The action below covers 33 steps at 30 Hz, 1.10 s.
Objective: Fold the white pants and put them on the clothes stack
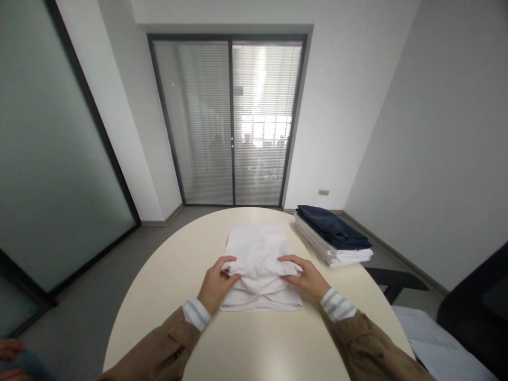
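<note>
A raised fold of a white, rectangular, soft fabric cloth (259,244) is pinched b/w thumb and fingers at its L end by the left grip (214,283) and at its R end by the right grip (312,279), prob. so that it's kept level. The cloth is laid flat b/w both grips on a round, cream, smooth bench (159,296), prob. for easy reach. Some fingers are hidden by the fold; garment type can't be told.

Far L of the left grip, another person's hands (10,349) are cut off. Well R of the right grip, a black chair (482,307) is cut off too; pale, flat material (440,338) beside it can't be identified. Beyond the right grip, a folded navy cloth (331,226) is stacked on folded white cloths (353,257), presumably for working room; layers can't be counted. Farthest, past both grips, the view thru a dark-framed glass door (233,180) is blurred by slatted blinds (194,132).
</note>
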Available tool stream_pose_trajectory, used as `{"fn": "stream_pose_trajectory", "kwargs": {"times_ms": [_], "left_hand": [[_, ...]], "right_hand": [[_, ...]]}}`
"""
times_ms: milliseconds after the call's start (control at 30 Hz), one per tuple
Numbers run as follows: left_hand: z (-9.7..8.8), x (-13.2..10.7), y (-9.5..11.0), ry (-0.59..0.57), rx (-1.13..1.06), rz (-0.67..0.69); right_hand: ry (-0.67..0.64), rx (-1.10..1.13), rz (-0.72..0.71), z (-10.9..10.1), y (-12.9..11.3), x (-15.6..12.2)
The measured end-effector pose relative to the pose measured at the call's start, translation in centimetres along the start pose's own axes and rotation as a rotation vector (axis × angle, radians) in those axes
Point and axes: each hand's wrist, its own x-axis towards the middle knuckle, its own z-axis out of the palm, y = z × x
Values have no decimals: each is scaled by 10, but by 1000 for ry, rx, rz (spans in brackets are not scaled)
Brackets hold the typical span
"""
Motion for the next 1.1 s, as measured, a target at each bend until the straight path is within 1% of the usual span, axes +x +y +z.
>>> {"fn": "stream_pose_trajectory", "kwargs": {"times_ms": [100,200,267,300,367,433,500,600,700,800,933,1000,1100], "left_hand": [[-4,1,-2,67,201,119],[-6,1,-3,125,324,289],[-7,1,-1,181,449,362],[-8,1,0,198,520,395],[-9,-1,5,192,665,468],[-9,-3,11,142,791,531],[-8,-5,16,73,882,566],[-5,-8,18,-54,970,564],[-2,-9,15,-153,1037,577],[2,-8,9,-218,1055,655],[4,-7,2,-324,1033,795],[4,-7,0,-341,1017,835],[3,-7,-1,-374,994,857]], "right_hand": [[54,-156,-82,-2,3,0],[135,-396,-195,-4,4,1],[193,-563,-255,-5,1,0],[213,-634,-272,-4,-2,0],[211,-747,-284,-2,-9,-2],[165,-813,-295,3,-18,-4],[101,-834,-315,11,-28,-6],[9,-827,-324,26,-41,-9],[-53,-846,-299,39,-48,-10],[-89,-911,-295,44,-49,-11],[-138,-959,-332,45,-49,-12],[-151,-968,-364,46,-49,-13],[-172,-983,-399,47,-49,-14]]}}
